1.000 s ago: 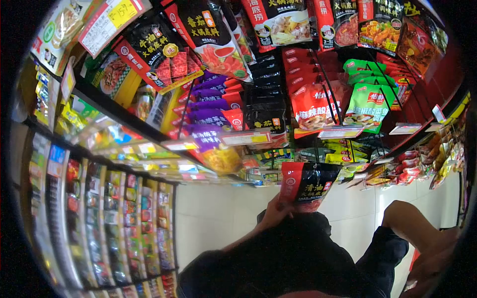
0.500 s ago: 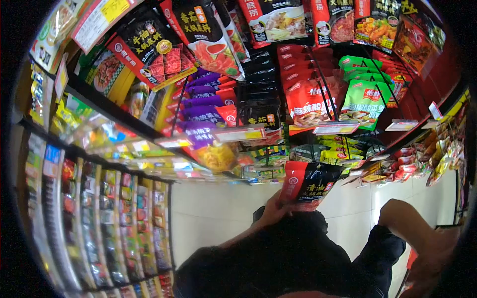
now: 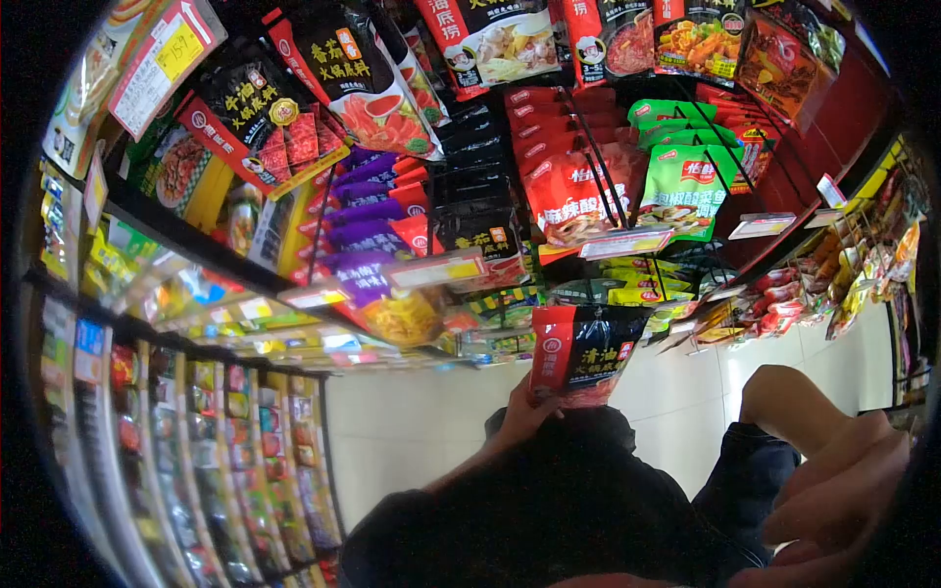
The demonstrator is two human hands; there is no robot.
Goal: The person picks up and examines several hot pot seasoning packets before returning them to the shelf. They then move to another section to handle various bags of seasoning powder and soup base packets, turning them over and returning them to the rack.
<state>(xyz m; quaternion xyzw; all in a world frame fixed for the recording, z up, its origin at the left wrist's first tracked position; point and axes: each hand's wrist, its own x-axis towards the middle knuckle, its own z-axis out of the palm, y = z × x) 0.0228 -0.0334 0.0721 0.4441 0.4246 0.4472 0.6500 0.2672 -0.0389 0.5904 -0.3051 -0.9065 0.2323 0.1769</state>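
Observation:
My left hand (image 3: 526,410) is closed on the lower left edge of a black and red soup-base packet (image 3: 588,355), with the thumb lying across its front. The packet is upright, front facing me, just below the hanging shelf goods. At the right, my bare right arm (image 3: 789,407) is bent beside a black sleeve. A dark, blurred skin-toned shape (image 3: 838,490) lies below it, close to the camera; its fingers cannot be made out clearly.
Hooks ahead hold red packets (image 3: 578,196), green packets (image 3: 686,186) and purple packets (image 3: 363,230). Price tags (image 3: 627,243) stick out at the hook ends. Shelf racks (image 3: 196,451) stand at the left, more hanging goods (image 3: 784,294) at the right. Pale floor tiles (image 3: 412,421) show below.
The view has shifted, so the shelves and packets appear farther left. My left hand still grips the black and red packet, now slightly higher in view. My right arm stays bent.

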